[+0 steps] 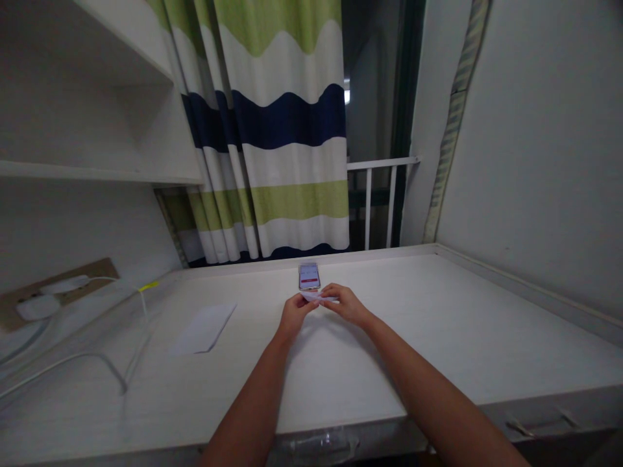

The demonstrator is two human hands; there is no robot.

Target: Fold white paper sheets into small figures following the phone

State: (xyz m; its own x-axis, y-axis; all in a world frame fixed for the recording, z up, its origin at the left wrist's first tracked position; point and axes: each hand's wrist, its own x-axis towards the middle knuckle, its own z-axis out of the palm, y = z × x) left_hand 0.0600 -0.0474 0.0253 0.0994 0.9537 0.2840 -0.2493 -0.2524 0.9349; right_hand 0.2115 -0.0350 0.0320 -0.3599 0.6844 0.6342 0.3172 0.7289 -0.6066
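Between my two hands is a small piece of folded white paper (311,296), held up a little above the desk. My left hand (294,314) pinches its left side with thumb and fingers. On the other side my right hand (346,305) grips the paper's right part, thumb below and fingers over the top. The fingers cover much of the paper, so its full shape is hidden. Just beyond the hands a phone (309,276) with a lit screen lies face up.
A stack of white paper sheets (207,327) lies on the white desk (477,331) at left. White cables (104,357) run from plugs (39,305) at the left wall socket. A shelf (97,172) overhangs the left side. Behind the desk hangs a striped curtain (292,117) beside a white railing (368,201).
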